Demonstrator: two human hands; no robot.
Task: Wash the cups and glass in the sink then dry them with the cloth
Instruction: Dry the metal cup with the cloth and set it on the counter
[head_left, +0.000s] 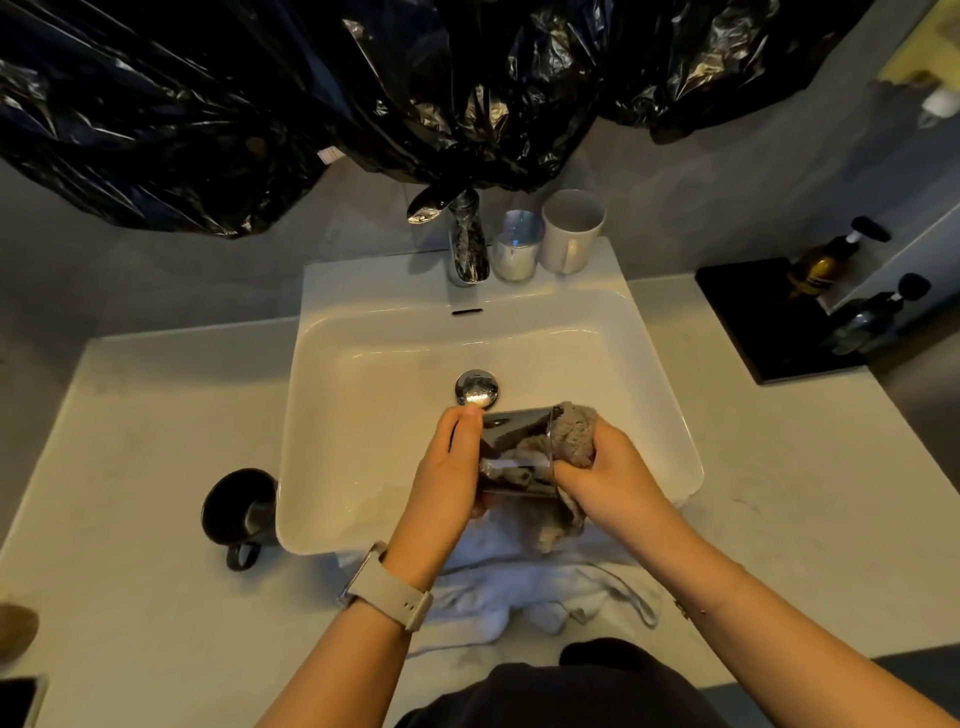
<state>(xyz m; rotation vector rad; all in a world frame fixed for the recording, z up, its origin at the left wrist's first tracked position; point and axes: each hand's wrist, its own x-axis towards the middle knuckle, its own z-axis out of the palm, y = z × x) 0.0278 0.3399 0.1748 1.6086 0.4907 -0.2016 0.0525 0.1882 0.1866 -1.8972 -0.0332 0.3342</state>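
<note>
My left hand (448, 467) grips a clear glass (514, 452), held on its side over the front of the white sink (363, 364). My right hand (608, 478) holds a grey-brown cloth (574, 431) bunched at the glass's mouth, part of it stuffed inside, with a tail hanging below. A black mug (240, 506) stands on the counter left of the sink. On the sink's back ledge, right of the tap (467, 244), stand a small silvery cup (517, 244) and a white mug (571, 231).
A white towel (519, 587) lies on the counter at the sink's front edge. Black plastic sheeting (311, 93) hangs above the tap. Two pump bottles (831, 260) stand on a black tray (763, 322) at the right. The drain (477, 387) is in the basin's middle.
</note>
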